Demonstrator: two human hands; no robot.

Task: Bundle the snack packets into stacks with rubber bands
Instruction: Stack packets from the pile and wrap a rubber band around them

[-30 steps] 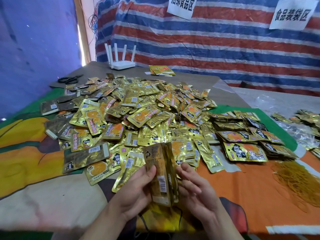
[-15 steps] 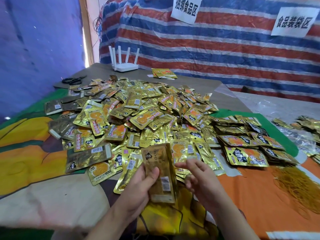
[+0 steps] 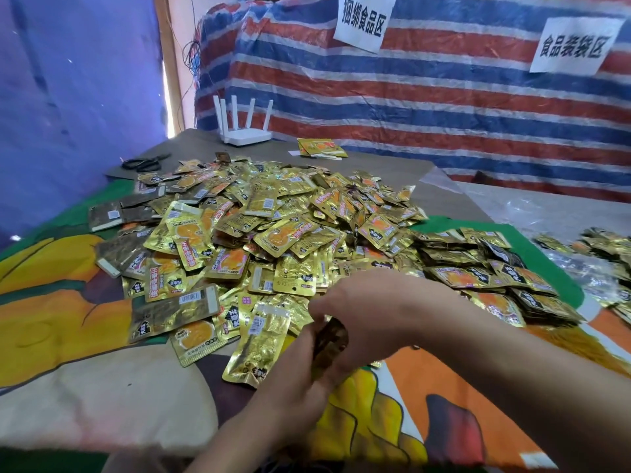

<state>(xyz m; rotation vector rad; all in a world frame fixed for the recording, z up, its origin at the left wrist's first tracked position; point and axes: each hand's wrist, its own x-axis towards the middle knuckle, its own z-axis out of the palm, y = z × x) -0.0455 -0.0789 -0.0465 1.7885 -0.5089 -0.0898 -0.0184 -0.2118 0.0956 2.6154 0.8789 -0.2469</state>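
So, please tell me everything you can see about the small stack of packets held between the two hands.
The stack of packets is mostly hidden. Only a dark brown-gold, shiny foil face shows between the hands, near the front edge of the big pile of packets, above the colourful cloth. The left hand grips it from below and the right hand curls over it from above. How many packets it holds, and whether a rubber band is on it, cannot be told.

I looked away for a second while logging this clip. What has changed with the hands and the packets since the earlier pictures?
The right hand has swung left across the held stack of packets, covering most of it. The left hand grips the stack as before, now lower and less upright. The loose pile, bundled stacks and router stayed put.
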